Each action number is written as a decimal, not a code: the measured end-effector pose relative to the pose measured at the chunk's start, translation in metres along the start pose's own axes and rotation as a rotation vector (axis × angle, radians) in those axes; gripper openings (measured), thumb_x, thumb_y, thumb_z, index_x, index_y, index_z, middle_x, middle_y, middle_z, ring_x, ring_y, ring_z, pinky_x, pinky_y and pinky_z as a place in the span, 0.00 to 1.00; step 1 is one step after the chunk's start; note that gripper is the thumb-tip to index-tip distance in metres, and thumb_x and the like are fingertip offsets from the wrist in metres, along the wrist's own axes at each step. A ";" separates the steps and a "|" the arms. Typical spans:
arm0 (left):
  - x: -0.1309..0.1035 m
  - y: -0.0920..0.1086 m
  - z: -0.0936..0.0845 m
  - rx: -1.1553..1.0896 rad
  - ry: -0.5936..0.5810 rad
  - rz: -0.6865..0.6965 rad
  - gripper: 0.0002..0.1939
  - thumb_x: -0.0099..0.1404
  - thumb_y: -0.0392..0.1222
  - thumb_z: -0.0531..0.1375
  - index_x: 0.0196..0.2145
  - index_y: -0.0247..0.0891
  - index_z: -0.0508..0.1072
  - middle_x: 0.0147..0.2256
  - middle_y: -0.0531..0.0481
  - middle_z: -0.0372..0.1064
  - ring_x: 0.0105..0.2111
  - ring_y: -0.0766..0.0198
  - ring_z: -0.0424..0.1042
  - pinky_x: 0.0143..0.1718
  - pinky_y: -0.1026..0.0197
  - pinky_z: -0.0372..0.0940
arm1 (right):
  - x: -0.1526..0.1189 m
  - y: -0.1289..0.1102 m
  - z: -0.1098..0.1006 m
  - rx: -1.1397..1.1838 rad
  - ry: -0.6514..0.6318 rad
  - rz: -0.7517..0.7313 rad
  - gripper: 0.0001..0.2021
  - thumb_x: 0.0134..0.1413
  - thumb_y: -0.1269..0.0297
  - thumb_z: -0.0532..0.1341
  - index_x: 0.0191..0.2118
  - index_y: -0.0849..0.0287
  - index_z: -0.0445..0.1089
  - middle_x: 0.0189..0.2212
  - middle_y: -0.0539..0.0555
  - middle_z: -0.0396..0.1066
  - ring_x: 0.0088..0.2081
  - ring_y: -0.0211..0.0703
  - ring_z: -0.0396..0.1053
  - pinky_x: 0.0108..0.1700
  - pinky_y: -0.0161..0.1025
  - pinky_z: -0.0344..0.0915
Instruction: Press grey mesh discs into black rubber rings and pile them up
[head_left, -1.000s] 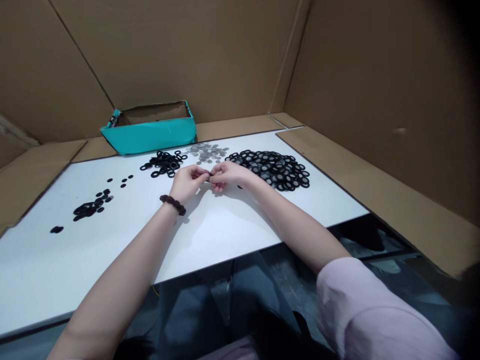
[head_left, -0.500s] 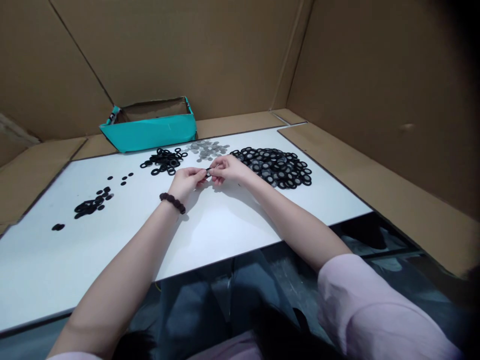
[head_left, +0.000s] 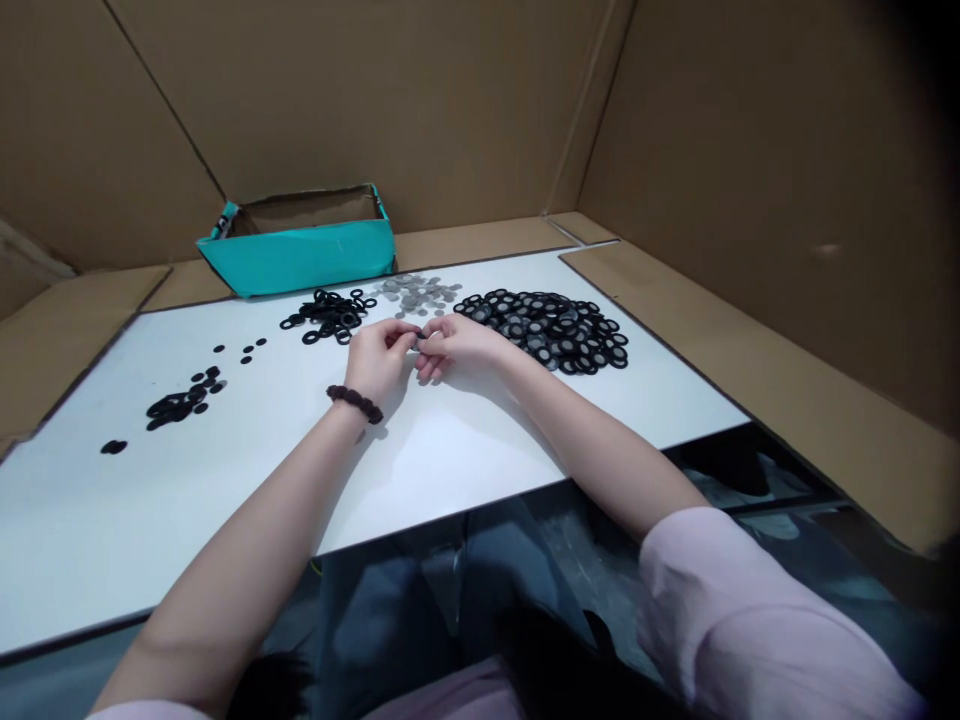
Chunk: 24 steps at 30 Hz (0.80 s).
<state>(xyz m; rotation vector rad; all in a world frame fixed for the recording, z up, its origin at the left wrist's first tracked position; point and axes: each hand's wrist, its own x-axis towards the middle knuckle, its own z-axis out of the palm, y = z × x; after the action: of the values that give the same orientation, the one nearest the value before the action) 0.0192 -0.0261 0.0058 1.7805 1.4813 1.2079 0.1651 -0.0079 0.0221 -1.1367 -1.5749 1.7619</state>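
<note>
My left hand (head_left: 379, 358) and my right hand (head_left: 450, 345) meet over the white board, fingertips pinched together. Between them is a small black ring (head_left: 420, 337), mostly covered by the fingers; whether a grey disc sits in it I cannot tell. Just behind the left hand lies a heap of loose black rings (head_left: 330, 314). Grey mesh-like discs (head_left: 420, 293) are scattered beyond the fingertips. Right of my right hand spreads a big pile of black rings with grey centres (head_left: 555, 330).
A turquoise-fronted cardboard box (head_left: 300, 262) stands at the back left. Small black discs and rings (head_left: 180, 402) lie on the left of the white board (head_left: 420, 480). Cardboard walls (head_left: 450, 110) enclose the back and right.
My left hand has turned a little, its wrist shifting right and its fingers curling more around the ring. The right hand stays at the same spot, still pinching.
</note>
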 end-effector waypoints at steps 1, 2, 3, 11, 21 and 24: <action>0.000 0.000 0.000 0.025 -0.012 0.014 0.10 0.55 0.39 0.57 0.31 0.35 0.77 0.30 0.48 0.75 0.31 0.62 0.72 0.39 0.60 0.66 | 0.000 0.000 0.000 -0.026 0.007 0.004 0.07 0.59 0.76 0.55 0.29 0.62 0.59 0.18 0.53 0.72 0.19 0.37 0.72 0.22 0.31 0.69; 0.000 0.001 0.000 0.029 -0.020 0.019 0.10 0.55 0.38 0.57 0.30 0.35 0.77 0.31 0.48 0.75 0.32 0.62 0.72 0.39 0.60 0.66 | -0.001 0.000 0.000 -0.040 0.016 0.004 0.07 0.59 0.76 0.55 0.29 0.62 0.59 0.18 0.52 0.72 0.19 0.37 0.72 0.22 0.31 0.69; 0.000 0.001 0.000 0.010 -0.024 0.009 0.10 0.55 0.38 0.57 0.31 0.35 0.77 0.31 0.48 0.75 0.32 0.62 0.72 0.39 0.60 0.66 | -0.001 0.000 0.000 -0.043 0.027 0.001 0.07 0.59 0.76 0.54 0.29 0.62 0.59 0.17 0.52 0.71 0.19 0.37 0.71 0.22 0.31 0.69; 0.002 0.003 0.001 -0.327 -0.019 -0.249 0.09 0.49 0.37 0.63 0.30 0.31 0.74 0.24 0.50 0.71 0.25 0.67 0.69 0.33 0.62 0.66 | 0.005 0.001 0.005 0.004 0.119 -0.054 0.10 0.61 0.77 0.51 0.28 0.62 0.58 0.14 0.48 0.68 0.16 0.35 0.69 0.20 0.29 0.67; 0.036 0.020 -0.008 -0.069 -0.311 -0.364 0.02 0.46 0.32 0.63 0.21 0.34 0.73 0.17 0.52 0.67 0.19 0.68 0.66 0.26 0.64 0.62 | 0.005 0.006 -0.003 -0.021 0.098 -0.076 0.09 0.57 0.79 0.55 0.26 0.64 0.61 0.16 0.52 0.70 0.18 0.36 0.70 0.20 0.29 0.67; 0.040 0.017 -0.006 -0.024 -0.297 -0.344 0.04 0.47 0.34 0.64 0.18 0.35 0.72 0.18 0.51 0.68 0.20 0.69 0.66 0.25 0.65 0.62 | 0.005 0.005 -0.006 -0.049 0.116 -0.051 0.08 0.56 0.78 0.57 0.27 0.63 0.61 0.15 0.50 0.69 0.16 0.35 0.69 0.19 0.29 0.67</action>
<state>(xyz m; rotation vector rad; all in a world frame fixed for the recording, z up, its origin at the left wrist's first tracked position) 0.0221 0.0064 0.0347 1.5297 1.5081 0.7512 0.1683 -0.0014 0.0164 -1.1885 -1.5715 1.6034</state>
